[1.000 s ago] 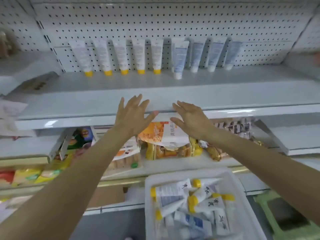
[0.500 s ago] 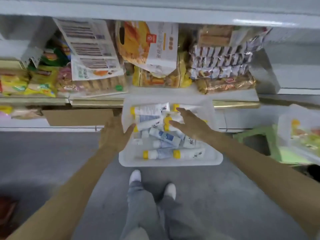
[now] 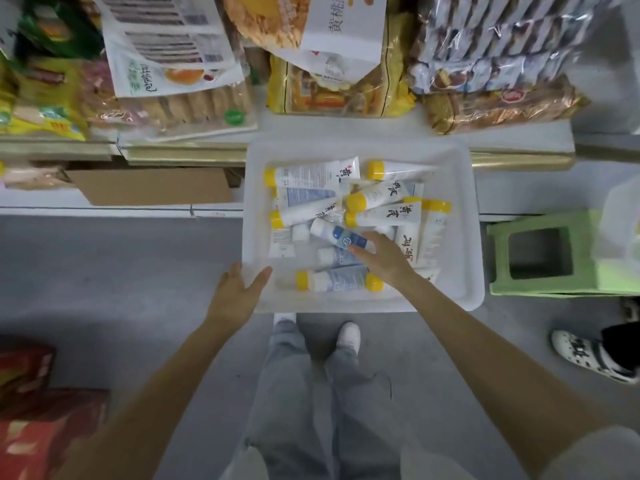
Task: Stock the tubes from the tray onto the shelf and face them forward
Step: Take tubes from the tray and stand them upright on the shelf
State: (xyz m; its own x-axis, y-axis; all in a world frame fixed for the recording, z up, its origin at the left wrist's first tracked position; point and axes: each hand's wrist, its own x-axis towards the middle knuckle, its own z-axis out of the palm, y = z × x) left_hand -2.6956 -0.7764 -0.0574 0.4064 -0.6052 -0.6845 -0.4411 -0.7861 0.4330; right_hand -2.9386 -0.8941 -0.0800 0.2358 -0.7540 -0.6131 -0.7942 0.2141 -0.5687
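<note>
a second ago both hands were raised to the front edge of the upper shelf; since then they have dropped to the tray (image 3: 346, 148) on the floor, and the view has tipped down with them, so that shelf is out of sight. over the last half second the right hand (image 3: 384, 258) has slid from the yellow-capped tubes toward the near side, its straight fingertips now on a blue-labelled tube (image 3: 337, 233). the left hand (image 3: 235, 296) has shifted to the tray's near left corner, thumb over the rim.

blue-label tube (image 3: 338, 236): tail under right hand (image 3: 384, 263) | snack bags (image 3: 166, 57): cropped by top edge
</note>
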